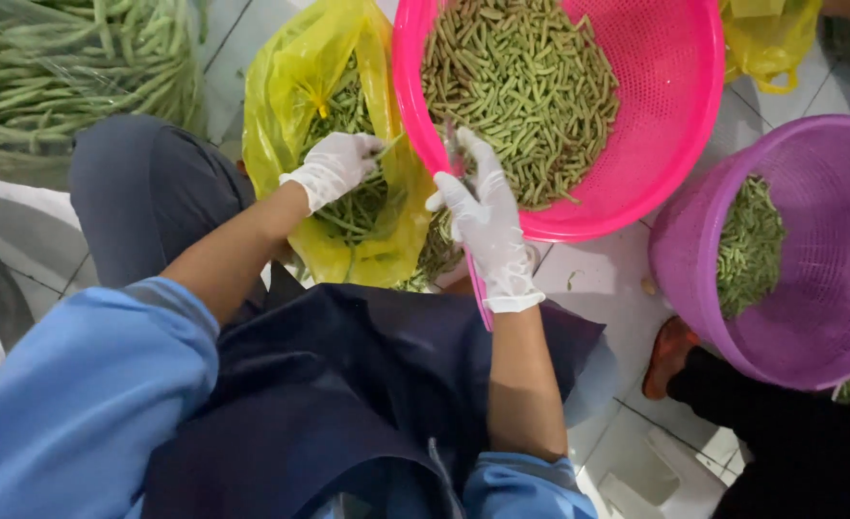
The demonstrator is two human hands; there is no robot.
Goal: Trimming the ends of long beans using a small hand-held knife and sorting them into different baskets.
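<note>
Left hand (334,168), in a white disposable glove, reaches into the yellow plastic bag (295,86) and closes its fingers around a few whole green beans (353,207) near the top of the pile there. Right hand (487,226), gloved the same way, sits at the near rim of the pink basket (680,144), fingers curled around what looks like a thin pink-handled tool whose end shows below the wrist; a slim blade seems to rise past the fingertips, though it is too narrow to be sure. Judging by how things lie, the work is well along but far from over: the pink basket holds a deep heap of cut bean pieces (521,86), short and even, covering most of its floor. A purple basket (829,317) to the right carries a smaller share of similar pieces. Against that, the yellow bag is still partly filled with uncut beans, and a large clear bag of long beans (69,67) lies untouched at the upper left, so a good deal of whole stock remains. Another yellow bag (766,38) sits behind the baskets, its contents hidden. Someone else's dark-clad leg (781,442) and brown shoe (665,356) stand beside the purple basket on the white tiled floor (598,279).
</note>
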